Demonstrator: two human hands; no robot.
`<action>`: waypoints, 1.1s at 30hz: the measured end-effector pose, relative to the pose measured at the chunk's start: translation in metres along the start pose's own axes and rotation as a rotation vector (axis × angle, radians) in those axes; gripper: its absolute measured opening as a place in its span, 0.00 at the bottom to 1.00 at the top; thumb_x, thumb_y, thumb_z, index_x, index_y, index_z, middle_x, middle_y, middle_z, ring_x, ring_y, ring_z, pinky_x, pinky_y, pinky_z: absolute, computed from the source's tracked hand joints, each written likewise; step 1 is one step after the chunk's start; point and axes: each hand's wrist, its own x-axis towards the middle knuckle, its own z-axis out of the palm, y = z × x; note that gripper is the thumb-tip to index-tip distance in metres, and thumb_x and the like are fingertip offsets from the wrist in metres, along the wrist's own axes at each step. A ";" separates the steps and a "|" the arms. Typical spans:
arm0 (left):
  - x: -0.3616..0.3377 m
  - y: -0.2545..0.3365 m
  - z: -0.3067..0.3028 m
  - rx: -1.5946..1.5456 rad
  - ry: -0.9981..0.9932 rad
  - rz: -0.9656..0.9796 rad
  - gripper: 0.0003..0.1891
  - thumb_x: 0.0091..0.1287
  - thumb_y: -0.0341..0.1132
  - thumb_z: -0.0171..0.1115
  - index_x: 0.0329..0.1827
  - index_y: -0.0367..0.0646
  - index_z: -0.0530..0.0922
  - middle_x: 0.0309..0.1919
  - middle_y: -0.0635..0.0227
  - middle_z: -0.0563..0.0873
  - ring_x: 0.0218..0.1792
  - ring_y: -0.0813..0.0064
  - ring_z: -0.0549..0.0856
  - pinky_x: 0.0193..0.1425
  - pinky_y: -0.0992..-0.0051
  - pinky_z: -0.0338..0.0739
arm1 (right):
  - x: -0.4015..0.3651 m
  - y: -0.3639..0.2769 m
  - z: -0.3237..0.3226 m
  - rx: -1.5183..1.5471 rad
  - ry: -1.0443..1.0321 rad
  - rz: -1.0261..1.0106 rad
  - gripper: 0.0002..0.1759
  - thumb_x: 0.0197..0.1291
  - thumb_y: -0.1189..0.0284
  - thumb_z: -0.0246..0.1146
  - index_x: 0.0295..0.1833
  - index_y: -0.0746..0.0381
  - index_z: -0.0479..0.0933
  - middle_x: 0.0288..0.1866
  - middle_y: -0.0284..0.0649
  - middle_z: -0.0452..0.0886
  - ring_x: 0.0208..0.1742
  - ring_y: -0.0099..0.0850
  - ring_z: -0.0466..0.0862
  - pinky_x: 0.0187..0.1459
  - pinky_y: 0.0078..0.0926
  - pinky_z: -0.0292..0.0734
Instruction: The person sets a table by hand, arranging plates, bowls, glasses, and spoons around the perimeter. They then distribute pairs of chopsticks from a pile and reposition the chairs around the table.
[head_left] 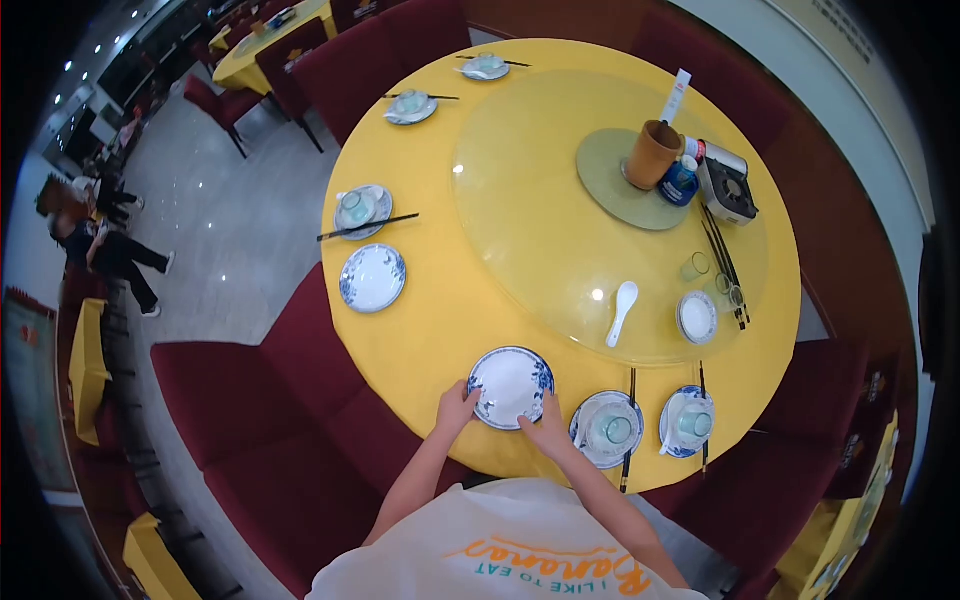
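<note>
Both my hands grip a white plate with a blue floral rim, low over the near edge of the round yellow-clothed table. My left hand closes on its left edge; my right hand pinches the lower right edge. Just right of my right hand is a place setting: a blue-rimmed plate with a glass, and black chopsticks beside it. Another similar setting lies farther right. To the upper left rests a second floral plate with nothing on it.
A glass turntable carries a white spoon, stacked small dishes, glasses, long chopsticks, a brown cup and a portable stove. Dark red chairs surround the table. People are at the far left.
</note>
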 end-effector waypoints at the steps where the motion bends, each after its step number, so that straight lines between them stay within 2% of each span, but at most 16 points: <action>1: 0.002 0.002 -0.002 0.052 -0.012 0.014 0.13 0.61 0.36 0.54 0.35 0.32 0.72 0.19 0.59 0.79 0.17 0.72 0.81 0.17 0.75 0.74 | 0.003 -0.001 0.001 0.013 -0.003 0.015 0.44 0.49 0.60 0.61 0.63 0.76 0.48 0.63 0.66 0.49 0.66 0.54 0.50 0.65 0.37 0.48; 6: 0.007 -0.002 -0.006 0.161 -0.053 0.053 0.11 0.62 0.35 0.52 0.34 0.32 0.71 0.18 0.56 0.79 0.15 0.69 0.81 0.17 0.74 0.75 | 0.007 -0.004 0.004 -0.026 0.040 0.007 0.46 0.47 0.59 0.62 0.62 0.77 0.48 0.60 0.70 0.51 0.63 0.58 0.54 0.63 0.37 0.51; 9: 0.010 -0.001 -0.008 0.174 -0.074 0.052 0.11 0.62 0.35 0.52 0.33 0.32 0.72 0.18 0.56 0.79 0.17 0.69 0.81 0.19 0.73 0.74 | 0.013 -0.009 -0.001 0.065 0.101 0.074 0.46 0.46 0.60 0.63 0.62 0.76 0.48 0.57 0.67 0.55 0.58 0.57 0.60 0.60 0.38 0.56; 12: 0.020 -0.009 -0.010 0.208 -0.013 0.110 0.11 0.62 0.35 0.52 0.32 0.33 0.72 0.19 0.53 0.79 0.20 0.62 0.81 0.23 0.69 0.73 | 0.025 -0.016 -0.011 0.111 0.082 0.228 0.46 0.45 0.60 0.63 0.62 0.76 0.50 0.55 0.67 0.57 0.54 0.53 0.64 0.58 0.39 0.59; 15: 0.032 -0.006 -0.024 0.372 0.039 0.170 0.11 0.62 0.36 0.52 0.33 0.34 0.73 0.21 0.51 0.79 0.24 0.55 0.80 0.27 0.64 0.72 | 0.037 -0.011 -0.003 0.090 0.074 0.284 0.42 0.44 0.60 0.64 0.61 0.72 0.55 0.53 0.62 0.63 0.54 0.51 0.65 0.57 0.39 0.60; 18: 0.044 0.002 -0.045 0.502 0.107 0.182 0.12 0.62 0.37 0.51 0.36 0.35 0.74 0.23 0.50 0.79 0.27 0.51 0.79 0.30 0.62 0.71 | 0.051 -0.010 0.015 0.142 -0.017 0.169 0.39 0.43 0.60 0.64 0.58 0.68 0.60 0.50 0.55 0.69 0.55 0.51 0.64 0.57 0.37 0.60; 19: 0.049 0.004 -0.053 0.495 0.138 0.186 0.12 0.62 0.37 0.50 0.36 0.35 0.74 0.23 0.50 0.79 0.27 0.51 0.79 0.30 0.62 0.71 | 0.056 -0.009 0.029 0.151 0.037 0.143 0.33 0.44 0.63 0.64 0.56 0.65 0.63 0.48 0.48 0.73 0.55 0.45 0.67 0.56 0.34 0.63; 22: 0.064 0.005 -0.080 0.487 0.230 0.204 0.13 0.62 0.38 0.50 0.37 0.35 0.74 0.24 0.51 0.79 0.29 0.52 0.79 0.31 0.62 0.72 | 0.077 -0.027 0.041 0.571 -0.138 -0.002 0.30 0.47 0.67 0.63 0.56 0.65 0.64 0.49 0.48 0.73 0.52 0.37 0.71 0.54 0.32 0.66; 23: 0.069 0.003 -0.090 0.492 0.260 0.215 0.13 0.62 0.38 0.50 0.37 0.35 0.74 0.25 0.50 0.80 0.29 0.52 0.79 0.32 0.62 0.72 | 0.079 -0.033 0.046 0.586 -0.140 -0.034 0.27 0.49 0.70 0.62 0.56 0.65 0.64 0.48 0.46 0.75 0.49 0.32 0.75 0.52 0.30 0.68; 26: 0.069 0.017 -0.110 0.606 0.311 0.167 0.13 0.62 0.38 0.49 0.38 0.35 0.74 0.26 0.51 0.80 0.30 0.52 0.80 0.32 0.63 0.72 | 0.085 -0.031 0.069 0.550 -0.147 -0.083 0.28 0.51 0.66 0.61 0.57 0.65 0.64 0.47 0.45 0.75 0.49 0.34 0.75 0.51 0.30 0.68; 29: 0.058 0.035 -0.113 0.781 0.357 0.109 0.12 0.62 0.37 0.50 0.38 0.36 0.74 0.26 0.52 0.80 0.30 0.53 0.80 0.32 0.63 0.72 | 0.063 -0.042 0.052 0.318 -0.158 0.017 0.28 0.53 0.61 0.58 0.58 0.64 0.65 0.47 0.45 0.76 0.49 0.35 0.75 0.51 0.29 0.68; 31: 0.046 0.040 -0.110 0.845 0.411 0.095 0.11 0.62 0.36 0.50 0.38 0.36 0.74 0.26 0.52 0.80 0.30 0.54 0.80 0.31 0.64 0.72 | 0.046 -0.026 0.047 0.351 -0.238 0.073 0.28 0.53 0.58 0.57 0.57 0.64 0.66 0.48 0.47 0.76 0.49 0.38 0.76 0.51 0.31 0.69; 33: 0.036 0.035 -0.107 0.663 0.428 0.170 0.10 0.61 0.34 0.51 0.37 0.35 0.74 0.24 0.53 0.80 0.28 0.56 0.80 0.30 0.65 0.72 | 0.027 -0.011 0.035 0.357 -0.287 0.105 0.28 0.53 0.56 0.55 0.56 0.63 0.68 0.48 0.48 0.75 0.49 0.40 0.76 0.50 0.32 0.70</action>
